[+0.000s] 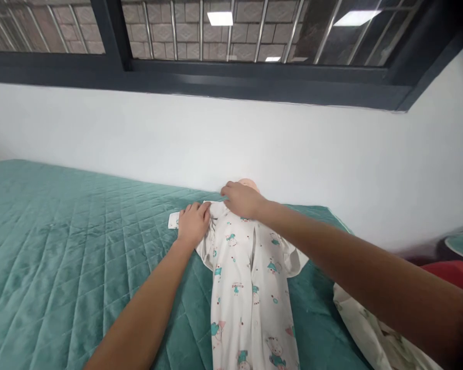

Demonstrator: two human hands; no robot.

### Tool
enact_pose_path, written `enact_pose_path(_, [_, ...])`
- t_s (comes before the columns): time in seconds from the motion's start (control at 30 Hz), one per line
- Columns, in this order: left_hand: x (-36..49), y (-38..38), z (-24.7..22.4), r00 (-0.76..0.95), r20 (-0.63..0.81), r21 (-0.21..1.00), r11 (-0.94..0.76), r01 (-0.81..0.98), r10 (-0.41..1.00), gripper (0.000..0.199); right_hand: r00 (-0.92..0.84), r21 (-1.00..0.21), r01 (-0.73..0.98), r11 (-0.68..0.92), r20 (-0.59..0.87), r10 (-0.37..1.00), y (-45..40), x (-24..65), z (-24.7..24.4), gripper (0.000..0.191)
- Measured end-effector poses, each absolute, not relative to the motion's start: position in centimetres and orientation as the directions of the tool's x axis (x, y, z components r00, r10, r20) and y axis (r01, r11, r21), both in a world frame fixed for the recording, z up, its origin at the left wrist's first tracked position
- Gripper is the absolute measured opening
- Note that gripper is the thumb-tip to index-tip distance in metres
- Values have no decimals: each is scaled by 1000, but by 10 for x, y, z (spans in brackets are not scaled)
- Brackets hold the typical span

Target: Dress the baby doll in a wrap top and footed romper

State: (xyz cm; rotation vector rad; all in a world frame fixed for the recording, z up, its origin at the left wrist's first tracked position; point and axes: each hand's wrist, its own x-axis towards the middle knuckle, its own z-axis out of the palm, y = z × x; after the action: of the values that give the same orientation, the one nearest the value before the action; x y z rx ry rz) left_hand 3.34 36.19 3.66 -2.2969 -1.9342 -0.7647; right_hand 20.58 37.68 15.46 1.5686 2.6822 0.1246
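Observation:
A white baby romper [235,267], printed with small teal and pink figures, lies stretched out on the green quilted bed cover, its front opening running down the middle. A rounded peach-coloured thing, apparently a doll's head [249,183], shows at its neck end, mostly hidden behind my right hand. My left hand [194,222] closes over the romper's left sleeve, and a white end of cloth sticks out beyond it. Across the collar reaches my right hand [241,199], fingers bent at the left shoulder of the romper; its fingertips are partly hidden.
The green quilted cover [81,246] spreads up to a white wall [177,139]. Above is a dark-framed window [216,77] with metal bars behind it. At the lower right lie a pale patterned cloth [374,334] and a red item [453,275], partly behind my right forearm.

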Motion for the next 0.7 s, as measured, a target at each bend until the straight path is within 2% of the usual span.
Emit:
enact_pose_path(0.13, [33, 366, 35, 73, 398, 305, -207, 930, 914, 35, -541, 147, 825, 545, -70, 838, 382, 160, 129, 27])
enact_pose_path(0.27, [33, 374, 32, 13, 383, 343, -155, 927, 924, 33, -500, 149, 842, 518, -144, 854, 398, 147, 108, 30])
enact_pose_path(0.4, [33, 378, 32, 21, 368, 328, -151, 933, 930, 33, -478, 136, 843, 520, -252, 841, 407, 146, 107, 22])
enact_pose_path(0.47, [31, 376, 33, 37, 391, 320, -174, 931, 920, 33, -484, 130, 841, 525, -253, 838, 406, 150, 114, 24])
enact_pose_path(0.6, [25, 368, 34, 39, 437, 341, -205, 918, 899, 38, -513, 107, 834, 541, -211, 832, 396, 167, 130, 42])
enact_pose_path(0.7, [21, 361, 33, 36, 432, 348, -204, 915, 901, 41, -512, 96, 842, 531, -168, 843, 390, 180, 139, 39])
